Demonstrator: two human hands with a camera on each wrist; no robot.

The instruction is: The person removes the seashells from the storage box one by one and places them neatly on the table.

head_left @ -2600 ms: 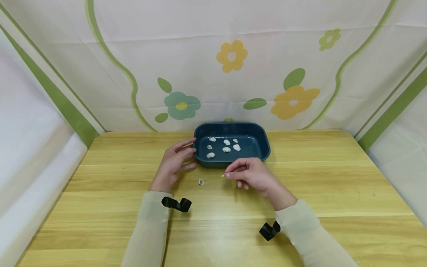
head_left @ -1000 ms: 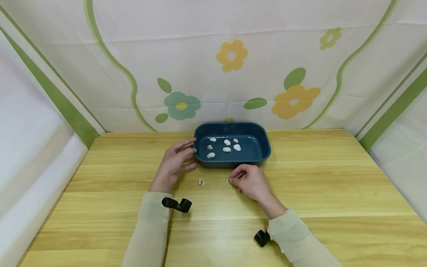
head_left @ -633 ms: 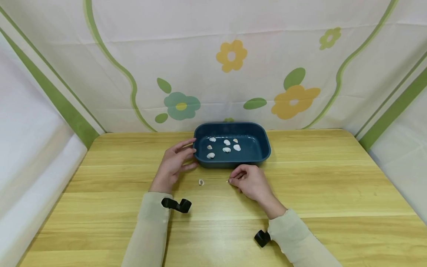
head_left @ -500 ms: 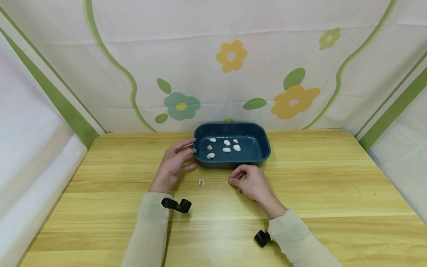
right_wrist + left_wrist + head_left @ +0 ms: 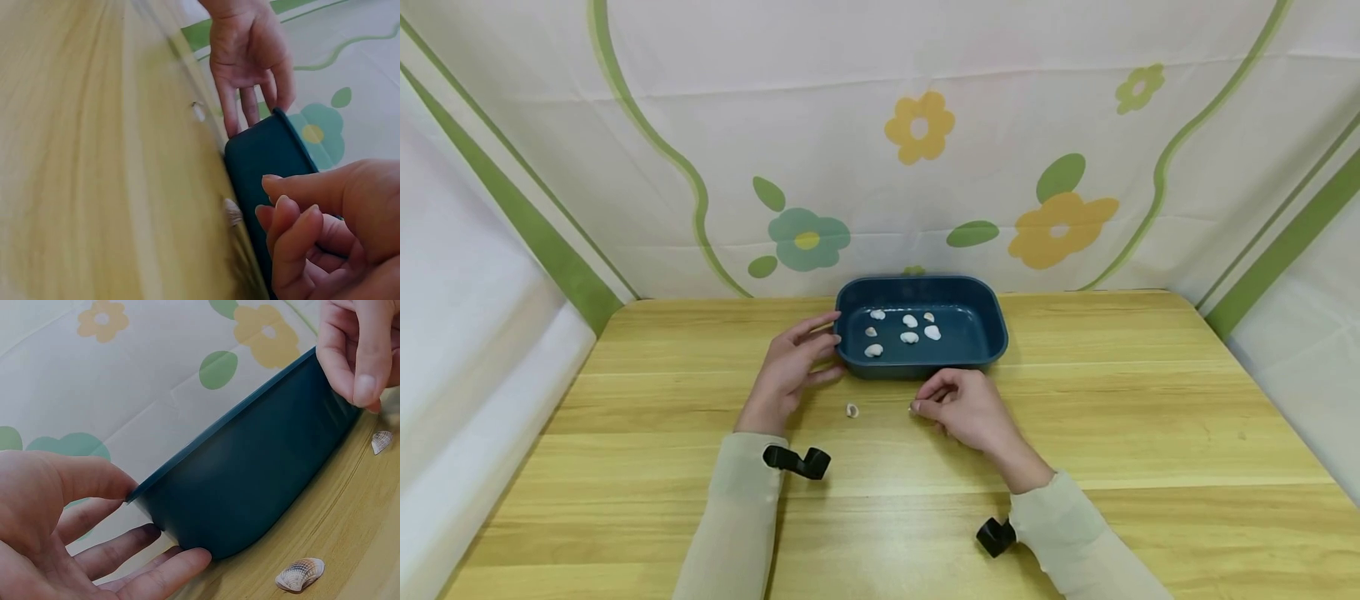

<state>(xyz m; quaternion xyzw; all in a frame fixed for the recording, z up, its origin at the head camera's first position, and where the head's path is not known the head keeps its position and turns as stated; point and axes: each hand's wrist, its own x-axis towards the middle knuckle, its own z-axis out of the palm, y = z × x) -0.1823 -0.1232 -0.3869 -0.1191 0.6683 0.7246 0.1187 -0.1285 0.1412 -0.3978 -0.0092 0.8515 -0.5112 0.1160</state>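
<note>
My left hand [image 5: 788, 375] rests its extended fingers against the left end of a dark blue rectangular tub [image 5: 917, 369]; in the left wrist view one fingertip is at the rim and others touch the outer wall. In front of the tub, my right hand [image 5: 966, 408] is low over the table with loosely bent fingers. Just below its fingertips a small ribbed seashell [image 5: 381, 442] lies on the wood, apart from them in the left wrist view. Another seashell [image 5: 852, 410], whitish with brown marks, lies to its left. Several white seashells [image 5: 910, 337] are inside the tub.
The wooden table [image 5: 1112, 433] runs back to a white flowered cloth [image 5: 715, 125], close behind the tub. Black wrist cameras are mounted at the left cuff [image 5: 797, 460] and right cuff [image 5: 996, 536].
My right hand has come down from near the tub's front rim, carrying a seashell, and has let it go on the table. My left hand has kept its place.
</note>
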